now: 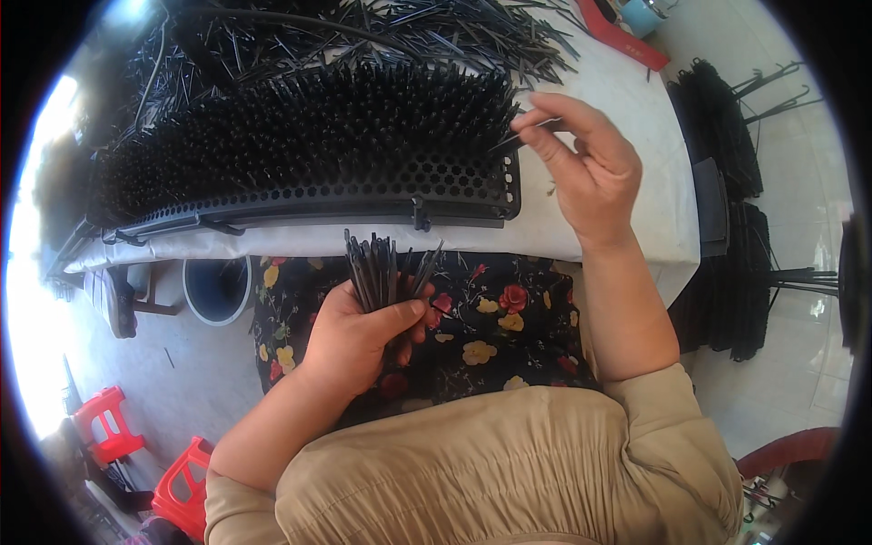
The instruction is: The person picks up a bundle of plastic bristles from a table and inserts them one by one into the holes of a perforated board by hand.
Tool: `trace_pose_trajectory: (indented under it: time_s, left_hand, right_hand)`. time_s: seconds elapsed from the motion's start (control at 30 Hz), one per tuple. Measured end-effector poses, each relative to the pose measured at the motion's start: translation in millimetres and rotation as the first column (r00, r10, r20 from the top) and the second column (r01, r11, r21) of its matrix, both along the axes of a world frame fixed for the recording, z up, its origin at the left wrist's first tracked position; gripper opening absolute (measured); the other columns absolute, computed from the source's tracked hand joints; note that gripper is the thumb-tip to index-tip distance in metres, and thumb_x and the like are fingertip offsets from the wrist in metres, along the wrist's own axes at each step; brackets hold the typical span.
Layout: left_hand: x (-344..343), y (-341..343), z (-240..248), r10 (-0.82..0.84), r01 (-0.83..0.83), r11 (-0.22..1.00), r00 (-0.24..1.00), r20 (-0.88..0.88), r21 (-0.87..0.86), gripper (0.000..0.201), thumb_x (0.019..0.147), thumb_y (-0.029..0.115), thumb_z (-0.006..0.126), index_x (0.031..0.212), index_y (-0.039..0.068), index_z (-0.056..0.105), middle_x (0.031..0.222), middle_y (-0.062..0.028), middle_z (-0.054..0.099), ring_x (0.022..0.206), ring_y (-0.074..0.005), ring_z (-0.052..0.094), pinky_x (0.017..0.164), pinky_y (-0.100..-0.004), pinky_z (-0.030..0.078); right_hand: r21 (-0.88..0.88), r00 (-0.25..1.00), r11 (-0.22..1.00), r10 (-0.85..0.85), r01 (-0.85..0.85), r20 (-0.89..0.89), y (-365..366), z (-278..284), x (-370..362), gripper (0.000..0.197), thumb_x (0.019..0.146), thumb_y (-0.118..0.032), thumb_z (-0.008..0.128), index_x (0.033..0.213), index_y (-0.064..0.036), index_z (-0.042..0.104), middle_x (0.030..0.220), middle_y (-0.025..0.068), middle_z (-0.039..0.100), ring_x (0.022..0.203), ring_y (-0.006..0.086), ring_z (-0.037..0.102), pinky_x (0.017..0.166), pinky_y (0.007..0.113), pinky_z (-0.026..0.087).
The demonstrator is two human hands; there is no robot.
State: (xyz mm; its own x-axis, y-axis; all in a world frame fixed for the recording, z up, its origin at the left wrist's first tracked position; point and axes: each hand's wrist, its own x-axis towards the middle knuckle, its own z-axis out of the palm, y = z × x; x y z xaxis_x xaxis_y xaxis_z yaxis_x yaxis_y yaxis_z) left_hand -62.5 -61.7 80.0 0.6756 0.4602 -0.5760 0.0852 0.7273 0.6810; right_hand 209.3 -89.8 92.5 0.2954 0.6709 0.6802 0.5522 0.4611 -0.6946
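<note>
Red plastic stools (113,427) on the floor at 8 o'clock; a white round bucket (218,289) under the table edge, about 9 o'clock from the left hand.

Left hand (359,341), over the lap at centre frame: fingers wrapped tight round a bundle of thin black plastic sticks (381,271), thumb pressed across the front, tips fanning upward toward 12 o'clock.

Above it, on the white-covered table (627,145), a long black perforated plastic tray (363,195) with honeycomb holes, most of it already bristling with upright black sticks. Its right end, near 1 o'clock from the bundle, shows bare holes. Loose black sticks (409,32) heaped behind it at 12 o'clock.

Right hand (586,163), at 2 o'clock: thumb and forefinger pinching one single black stick (531,130), its tip just beside the tray's right end; other fingers curled loosely.

Risks, as I judge them: the bundle is splayed at the top, so a slackened grip could drop sticks onto the flowered lap cloth (490,318). The single stick is held far back; a skewed approach could miss the hole or knock neighbouring sticks aslant.
</note>
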Motion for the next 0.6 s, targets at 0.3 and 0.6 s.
trace_pose_trajectory:
  time_s: [0.3,0.6]
  left_hand:
    - [0,-4,-2,0.027,-0.027,1.000,1.000,-0.007,0.015,0.018,0.090,0.010,0.067,0.104,-0.001,0.064,0.083,-0.0076,0.067,0.068,-0.0130,0.060,0.051,-0.0259,0.047]
    - [4,-5,-1,0.043,-0.043,0.999,0.999,-0.010,0.008,0.015,0.091,0.009,0.067,0.102,0.000,0.064,0.082,-0.0064,0.066,0.067,-0.0132,0.059,0.051,-0.0269,0.047]
  right_hand:
    - [0.069,0.873,0.985,-0.175,0.161,0.454,19,8,-4,0.033,0.081,-0.010,0.075,0.113,-0.0105,0.071,0.091,0.0045,0.072,0.107,0.0237,0.062,0.094,0.034,0.047]
    - [0.049,0.940,0.996,-0.082,0.070,0.331,14,9,-14,0.025,0.080,-0.006,0.075,0.105,-0.0105,0.071,0.085,0.0019,0.073,0.081,0.0207,0.068,0.076,0.031,0.051]
